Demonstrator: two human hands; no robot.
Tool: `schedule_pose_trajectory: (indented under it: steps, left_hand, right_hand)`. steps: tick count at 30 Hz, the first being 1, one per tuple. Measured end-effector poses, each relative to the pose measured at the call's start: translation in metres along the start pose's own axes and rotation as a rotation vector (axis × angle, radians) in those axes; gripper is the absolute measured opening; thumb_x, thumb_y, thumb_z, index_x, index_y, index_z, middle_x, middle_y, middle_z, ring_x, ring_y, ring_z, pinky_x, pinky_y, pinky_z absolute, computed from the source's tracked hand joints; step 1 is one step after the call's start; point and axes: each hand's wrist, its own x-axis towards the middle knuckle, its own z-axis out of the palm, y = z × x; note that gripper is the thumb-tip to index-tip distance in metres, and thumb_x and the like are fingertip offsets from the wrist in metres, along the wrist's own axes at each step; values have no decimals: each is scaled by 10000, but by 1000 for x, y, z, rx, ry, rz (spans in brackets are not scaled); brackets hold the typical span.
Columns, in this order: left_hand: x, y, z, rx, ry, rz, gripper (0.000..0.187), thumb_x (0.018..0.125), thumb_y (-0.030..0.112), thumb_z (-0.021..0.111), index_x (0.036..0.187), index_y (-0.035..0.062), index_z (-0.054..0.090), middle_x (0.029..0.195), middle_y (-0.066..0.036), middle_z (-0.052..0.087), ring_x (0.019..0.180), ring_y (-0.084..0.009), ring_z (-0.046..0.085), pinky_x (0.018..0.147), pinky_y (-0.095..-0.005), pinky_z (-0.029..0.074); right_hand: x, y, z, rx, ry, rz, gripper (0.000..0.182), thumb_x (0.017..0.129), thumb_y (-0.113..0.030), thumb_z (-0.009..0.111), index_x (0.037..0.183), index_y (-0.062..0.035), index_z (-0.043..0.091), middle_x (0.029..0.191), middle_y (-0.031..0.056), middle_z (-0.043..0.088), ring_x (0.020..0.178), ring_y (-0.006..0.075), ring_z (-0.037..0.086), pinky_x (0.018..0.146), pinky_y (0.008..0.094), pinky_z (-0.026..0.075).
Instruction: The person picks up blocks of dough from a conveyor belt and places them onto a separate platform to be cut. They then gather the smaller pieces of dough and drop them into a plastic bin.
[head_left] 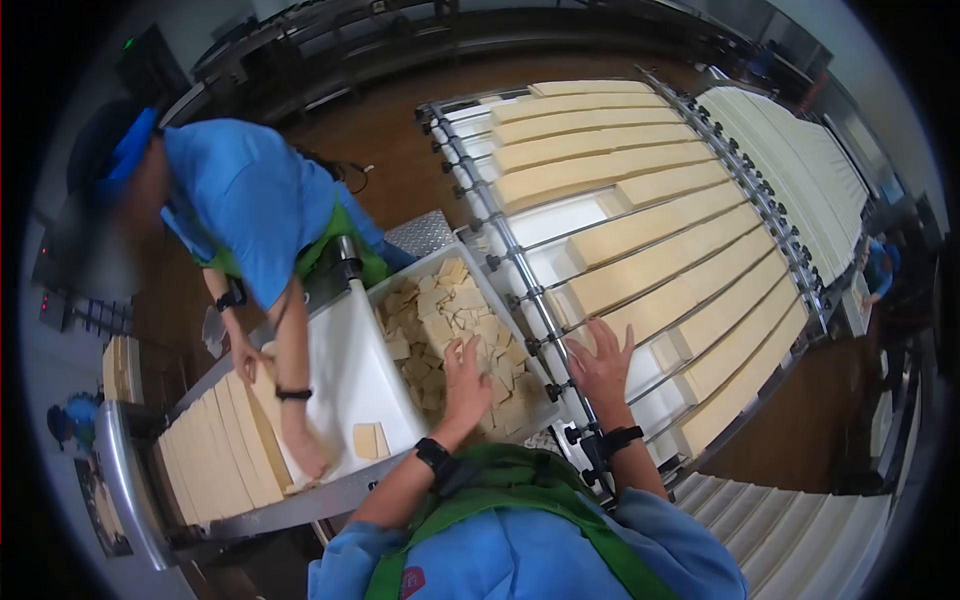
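Note:
My left hand (pixel 466 383) is over a white bin (pixel 533 385) heaped with broken flat cream-coloured pieces (pixel 430 320); its fingers are apart and hold nothing. To the right, my right hand (pixel 602 365) is spread at the near rail (pixel 530 290) of a wide conveyor. Long cream-coloured strips (pixel 650 270) lie on that conveyor in rows between thin metal rods, with white belt showing in the gaps. Whether the right fingertips touch a strip or rod I cannot tell.
At the left, a co-worker in blue with a green apron (pixel 250 200) has both hands at a row of strips (pixel 220 450) on a white belt (pixel 350 350). Two small pieces (pixel 370 440) lie there. Another conveyor (pixel 790 170) stands at the right; stacked pale trays (pixel 790 530) are lower right.

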Motion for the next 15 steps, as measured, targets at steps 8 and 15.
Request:
schedule_pose_trajectory:
  steps: [8, 15]
  left_hand:
    - [-59, -90, -57, -3, -28, -277, 469, 870, 23, 656, 1329, 75, 575, 1203, -187, 637, 1178, -392, 605, 1021, -460, 497]
    - [-88, -80, -72, -130, -115, -443, 386, 934, 62, 655, 1319, 67, 618, 1183, -155, 667, 962, -267, 698, 859, -365, 573]
  right_hand:
    - [5, -8, -3, -69, -72, 19, 249, 819, -174, 788, 1055, -252, 785, 1456, 70, 536, 1420, 289, 444, 1210, 694, 186]
    - [12, -7, -11, -99, -207, 20, 198, 844, -183, 758, 1032, -226, 800, 1440, 55, 568, 1440, 296, 419, 1224, 697, 121]
